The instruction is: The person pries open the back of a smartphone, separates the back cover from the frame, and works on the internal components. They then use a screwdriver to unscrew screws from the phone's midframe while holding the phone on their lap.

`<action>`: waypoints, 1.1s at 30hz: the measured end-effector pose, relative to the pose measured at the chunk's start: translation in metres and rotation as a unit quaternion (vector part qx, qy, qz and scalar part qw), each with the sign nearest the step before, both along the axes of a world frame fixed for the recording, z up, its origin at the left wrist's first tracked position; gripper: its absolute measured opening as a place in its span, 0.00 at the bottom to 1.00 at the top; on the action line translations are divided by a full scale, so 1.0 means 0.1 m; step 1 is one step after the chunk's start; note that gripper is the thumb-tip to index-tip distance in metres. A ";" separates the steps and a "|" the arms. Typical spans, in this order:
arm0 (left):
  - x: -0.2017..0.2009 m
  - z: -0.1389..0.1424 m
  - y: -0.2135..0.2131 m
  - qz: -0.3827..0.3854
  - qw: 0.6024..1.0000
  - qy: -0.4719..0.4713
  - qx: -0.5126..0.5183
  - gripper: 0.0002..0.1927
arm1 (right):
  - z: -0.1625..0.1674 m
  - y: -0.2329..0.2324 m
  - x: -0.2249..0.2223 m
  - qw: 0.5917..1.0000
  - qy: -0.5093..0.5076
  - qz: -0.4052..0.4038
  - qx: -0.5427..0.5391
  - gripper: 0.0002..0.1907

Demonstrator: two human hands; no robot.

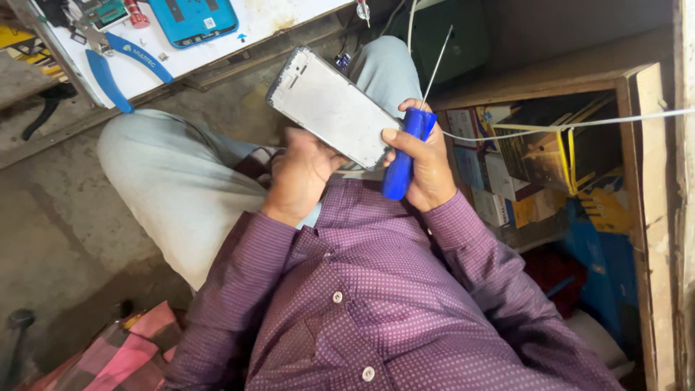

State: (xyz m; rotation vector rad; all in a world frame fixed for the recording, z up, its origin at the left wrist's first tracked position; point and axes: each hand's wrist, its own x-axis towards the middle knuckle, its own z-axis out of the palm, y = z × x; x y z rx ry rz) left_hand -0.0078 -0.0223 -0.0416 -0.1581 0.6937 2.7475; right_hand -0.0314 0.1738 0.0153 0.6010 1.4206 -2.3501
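Note:
A grey metal phone frame (329, 107) is held tilted above my lap. My left hand (302, 172) grips its near end from below. My right hand (426, 156) holds a blue-handled screwdriver (405, 153) with its thin shaft pointing up and away, while the thumb presses on the frame's near right corner. I sit cross-legged in light trousers and a purple dotted shirt.
A white worktable (217, 43) at the top left carries blue-handled pliers (116, 69), a blue phone back cover (192, 18) and small parts. A wooden shelf (637, 145) on the right holds stacked small boxes (492, 166). A white cable (579, 123) runs across it.

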 end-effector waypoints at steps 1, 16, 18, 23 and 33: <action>0.01 0.00 0.06 0.015 0.996 0.000 -0.084 0.31 | -0.01 -0.04 0.01 1.000 0.004 -0.009 0.008 0.25; 0.00 -0.31 0.10 0.144 0.963 -0.082 -0.211 0.16 | 0.21 0.30 0.21 0.988 -0.042 0.107 0.107 0.25; -0.01 -0.36 0.11 0.154 0.949 -0.062 -0.268 0.15 | 0.26 0.38 0.32 0.972 -0.040 0.162 0.167 0.26; -0.02 -0.41 0.08 0.188 0.895 0.022 -0.404 0.13 | 0.37 0.37 0.55 0.873 0.019 0.254 0.415 0.26; -0.02 -0.36 0.04 0.193 0.849 0.038 -0.490 0.14 | 0.56 0.30 0.57 0.720 0.139 0.330 0.594 0.23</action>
